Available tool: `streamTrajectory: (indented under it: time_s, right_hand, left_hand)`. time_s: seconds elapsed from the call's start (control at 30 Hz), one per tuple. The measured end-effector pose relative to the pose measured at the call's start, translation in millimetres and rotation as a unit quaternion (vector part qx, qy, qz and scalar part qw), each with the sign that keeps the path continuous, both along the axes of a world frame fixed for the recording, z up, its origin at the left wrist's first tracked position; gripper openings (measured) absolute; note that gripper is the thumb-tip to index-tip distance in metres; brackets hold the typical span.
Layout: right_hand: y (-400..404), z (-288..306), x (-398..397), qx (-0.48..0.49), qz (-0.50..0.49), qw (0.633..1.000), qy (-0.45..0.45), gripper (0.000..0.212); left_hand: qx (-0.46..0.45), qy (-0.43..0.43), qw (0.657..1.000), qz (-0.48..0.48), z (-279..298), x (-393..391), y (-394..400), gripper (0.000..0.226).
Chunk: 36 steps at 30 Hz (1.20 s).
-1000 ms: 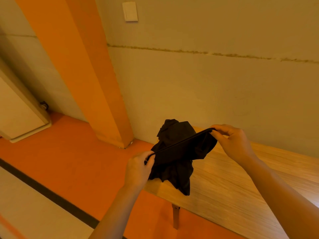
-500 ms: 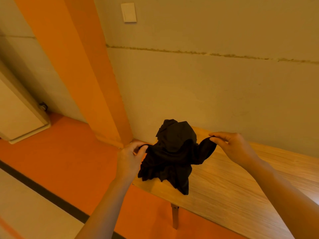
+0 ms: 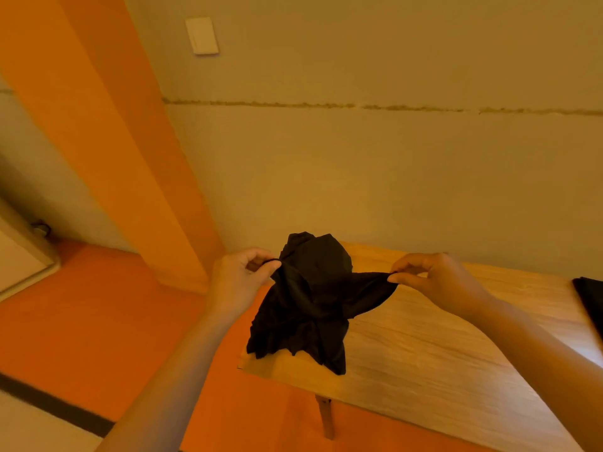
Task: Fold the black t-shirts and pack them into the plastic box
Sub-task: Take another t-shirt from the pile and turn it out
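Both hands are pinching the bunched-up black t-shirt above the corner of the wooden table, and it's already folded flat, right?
Not quite. The head view shows the left hand and right hand each pinching an edge of the black t-shirt above the corner of the wooden table, but it is not folded flat: it hangs crumpled and bunched between them.
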State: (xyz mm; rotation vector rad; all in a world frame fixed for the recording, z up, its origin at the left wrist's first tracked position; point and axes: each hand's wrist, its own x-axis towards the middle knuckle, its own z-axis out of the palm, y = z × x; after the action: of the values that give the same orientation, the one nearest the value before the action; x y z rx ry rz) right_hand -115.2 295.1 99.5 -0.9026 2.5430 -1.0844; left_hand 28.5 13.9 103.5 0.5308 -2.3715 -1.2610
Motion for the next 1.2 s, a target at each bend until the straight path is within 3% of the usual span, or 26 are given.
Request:
streamTrajectory:
  time_s: [0.2, 0.53, 0.73, 0.83, 1.0, 1.2]
  right_hand:
    - [4, 10, 1, -0.033, 0.01, 0.999, 0.006, 0.007]
    - [24, 86, -65, -0.094, 0.005, 0.989, 0.116, 0.005]
    - [54, 157, -130, -0.091, -0.001, 0.979, 0.183, 0.001]
    - [73, 189, -162, -0.086, -0.014, 0.975, 0.206, 0.01]
    - [106, 245, -216, -0.089, -0.044, 0.972, 0.214, 0.011]
    - [150, 282, -281, -0.052, -0.083, 0.967, 0.235, 0.01]
  left_hand:
    - [-0.042, -0.047, 0.99, -0.125, 7, -47, 33, 0.014]
    - [-0.129, 0.021, 0.969, -0.212, 93, -156, 111, 0.012]
    - [-0.17, 0.074, 0.961, -0.207, 164, -227, 157, 0.008]
    - [-0.187, 0.092, 0.958, -0.199, 200, -261, 175, 0.008]
    - [-0.189, 0.112, 0.959, -0.181, 261, -312, 200, 0.008]
    - [-0.194, 0.116, 0.962, -0.152, 292, -366, 224, 0.009]
